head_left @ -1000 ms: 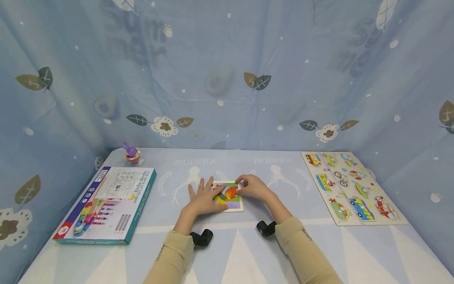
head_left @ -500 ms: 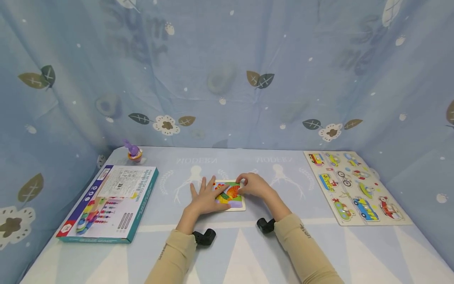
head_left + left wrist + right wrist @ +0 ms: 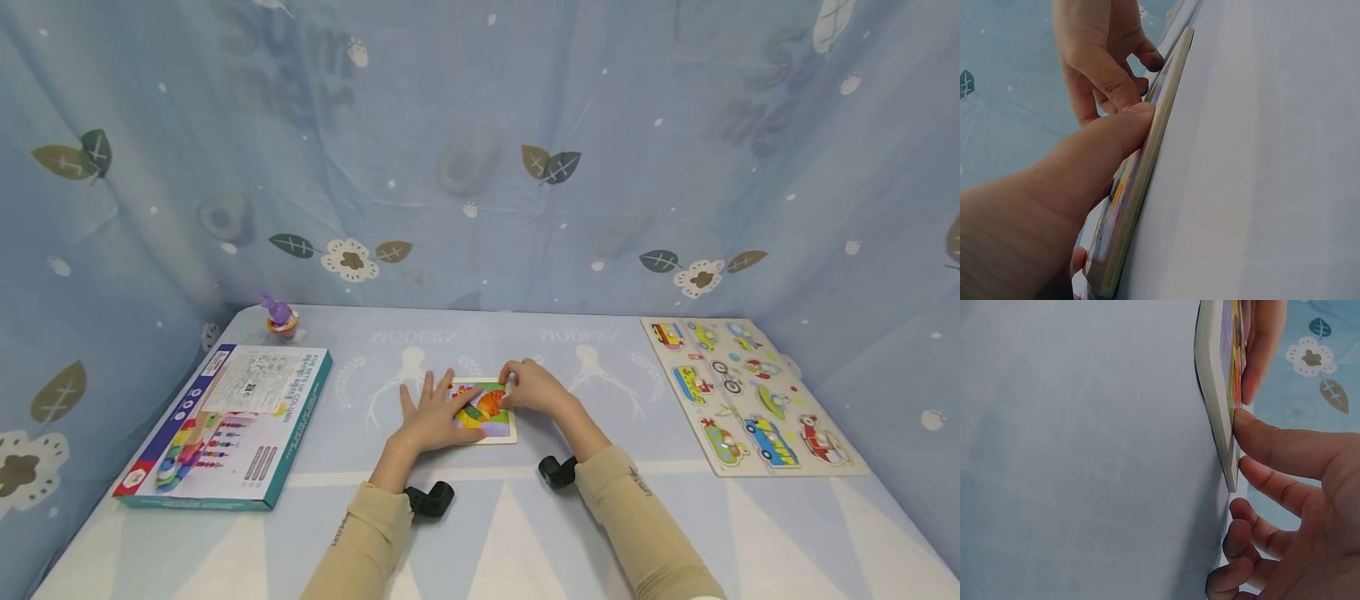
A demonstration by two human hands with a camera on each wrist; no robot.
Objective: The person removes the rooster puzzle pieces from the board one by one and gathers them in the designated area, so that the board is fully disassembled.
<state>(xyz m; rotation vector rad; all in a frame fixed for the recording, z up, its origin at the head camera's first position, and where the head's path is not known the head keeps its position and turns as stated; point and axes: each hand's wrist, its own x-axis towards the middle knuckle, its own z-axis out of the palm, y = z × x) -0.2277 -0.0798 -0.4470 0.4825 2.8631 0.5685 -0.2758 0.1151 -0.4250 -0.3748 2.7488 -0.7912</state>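
A small square picture puzzle (image 3: 491,403) with a pale wooden frame lies in the middle of the table, its bright picture facing up. My left hand (image 3: 431,427) is spread across its left part, fingers extended; the left thumb (image 3: 1107,134) presses on the near side. At the right side, my right hand (image 3: 536,390) pinches at the puzzle with bent thumb and index finger. In the right wrist view the right thumb (image 3: 1279,447) touches the picture close to the frame, and the other fingers curl beside the board. Part of the picture is hidden under the left hand.
A flat toy box (image 3: 225,433) lies at the left, with a purple figurine (image 3: 279,315) behind it. At the right is a large wooden peg board (image 3: 750,400) with vehicle pictures. Black wrist devices (image 3: 430,501) sit at both cuffs. A blue patterned curtain (image 3: 465,233) surrounds the table.
The head view has shifted slightly. Both hands stay at the puzzle in nearly the same pose, with only small movement of the right thumb and index finger.
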